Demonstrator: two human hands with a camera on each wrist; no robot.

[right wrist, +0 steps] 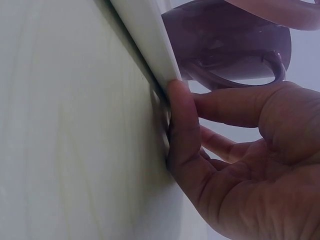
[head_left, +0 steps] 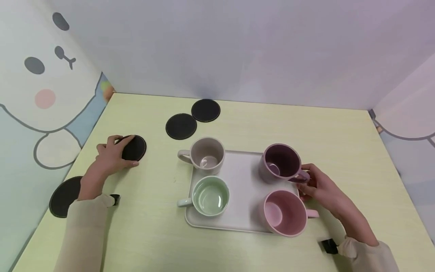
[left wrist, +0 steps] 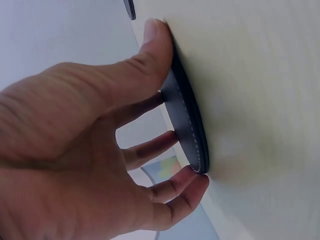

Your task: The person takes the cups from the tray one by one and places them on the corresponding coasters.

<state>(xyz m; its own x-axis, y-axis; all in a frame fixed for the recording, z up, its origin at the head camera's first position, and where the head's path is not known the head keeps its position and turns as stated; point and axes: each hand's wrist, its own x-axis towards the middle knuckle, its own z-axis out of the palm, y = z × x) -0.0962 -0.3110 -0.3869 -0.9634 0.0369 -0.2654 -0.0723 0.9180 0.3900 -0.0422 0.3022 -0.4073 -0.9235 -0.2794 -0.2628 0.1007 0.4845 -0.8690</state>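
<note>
On the left of the table my left hand (head_left: 110, 156) spans a round black coaster (head_left: 134, 148), thumb and fingers on its edge. Pale stitching rims this coaster (left wrist: 186, 112) in the left wrist view, where it lies almost flat on the table. At the right end of a white tray (head_left: 242, 189), my right hand (head_left: 323, 190) pinches the rim, just below the handle of a dark purple mug (head_left: 280, 162). The tray also bears a pink mug (head_left: 285, 213) at front right, a light green mug (head_left: 210, 196) at front left and a beige mug (head_left: 207, 155) behind that.
Two black coasters, one nearer (head_left: 181, 126) and one farther (head_left: 205, 110), lie near the back wall (head_left: 238, 56). Another black coaster (head_left: 64, 196) sits at the table's left edge, partly behind the left forearm. Side panels with a cartoon print (head_left: 44, 98) flank the table.
</note>
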